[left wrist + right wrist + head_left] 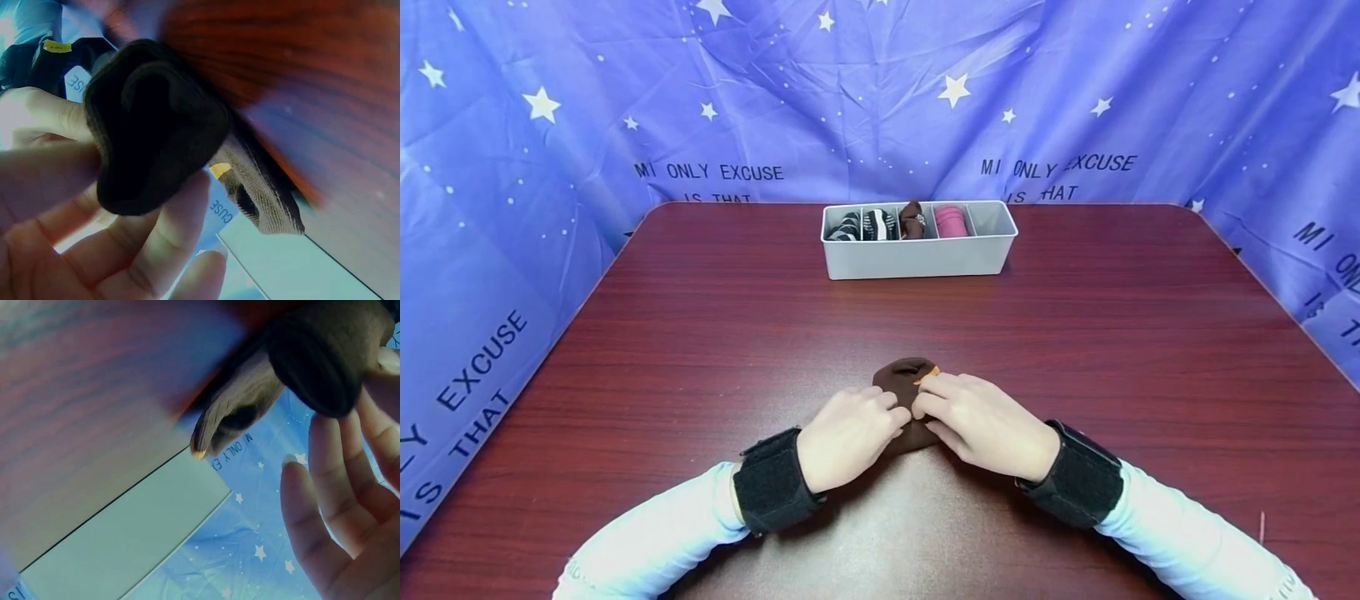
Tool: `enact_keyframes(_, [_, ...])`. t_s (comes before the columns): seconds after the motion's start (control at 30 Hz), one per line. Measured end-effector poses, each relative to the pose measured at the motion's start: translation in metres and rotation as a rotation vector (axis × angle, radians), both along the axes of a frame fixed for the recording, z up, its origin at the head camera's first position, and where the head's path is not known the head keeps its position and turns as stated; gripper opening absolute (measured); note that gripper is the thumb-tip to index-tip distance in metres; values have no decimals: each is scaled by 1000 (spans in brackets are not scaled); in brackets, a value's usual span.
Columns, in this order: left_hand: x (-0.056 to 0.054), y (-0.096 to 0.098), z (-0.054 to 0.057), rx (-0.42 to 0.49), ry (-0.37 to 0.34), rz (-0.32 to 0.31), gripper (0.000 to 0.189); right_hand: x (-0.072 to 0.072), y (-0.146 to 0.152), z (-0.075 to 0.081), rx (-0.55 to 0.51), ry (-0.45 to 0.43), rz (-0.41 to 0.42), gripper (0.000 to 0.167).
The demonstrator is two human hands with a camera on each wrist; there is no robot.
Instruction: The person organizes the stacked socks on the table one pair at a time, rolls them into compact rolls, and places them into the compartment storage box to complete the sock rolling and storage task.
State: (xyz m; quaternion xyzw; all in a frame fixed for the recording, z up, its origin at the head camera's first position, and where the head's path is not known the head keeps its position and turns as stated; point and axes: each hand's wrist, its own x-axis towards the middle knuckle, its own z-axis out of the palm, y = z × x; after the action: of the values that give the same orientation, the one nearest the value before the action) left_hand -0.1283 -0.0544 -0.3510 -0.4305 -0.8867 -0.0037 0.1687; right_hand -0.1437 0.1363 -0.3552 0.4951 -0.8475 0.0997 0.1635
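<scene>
A brown sock (897, 381) with a bit of orange on it lies bunched on the table in front of the person. My left hand (850, 433) pinches its near left side between thumb and fingers. From the other side my right hand (988, 425) grips it, close to the orange part. The left wrist view looks into the dark opening of the sock (156, 137), its edge held by the fingers. A folded part of the sock (240, 415) sticks out beyond the opening in the right wrist view.
A pale grey divided box (921, 260) stands at the table's far edge. Its compartments hold black-and-white striped rolls (880, 225), a brown bundle (913, 222) and a pink roll (952, 222). A blue star-printed curtain (880, 100) hangs behind the red-brown table (700, 333).
</scene>
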Motion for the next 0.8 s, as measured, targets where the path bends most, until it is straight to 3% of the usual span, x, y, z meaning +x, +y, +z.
enact_keyframes(0.13, [2,0,1,-41,-57,12,10,4,0,2,57,-32,4,21])
enact_keyframes(0.27, [2,0,1,-6,-98,31,8,6,1,4,125,-55,-14,30])
enact_keyframes(0.5, [1,1,-1,129,-74,5,12,6,2,3,139,-21,-26,17])
enact_keyframes(0.67, [2,1,-2,97,-112,-7,31,6,2,3,138,-24,-27,11])
enact_keyframes(0.8, [2,1,-3,83,-98,-16,25,6,2,1,132,-30,-32,10])
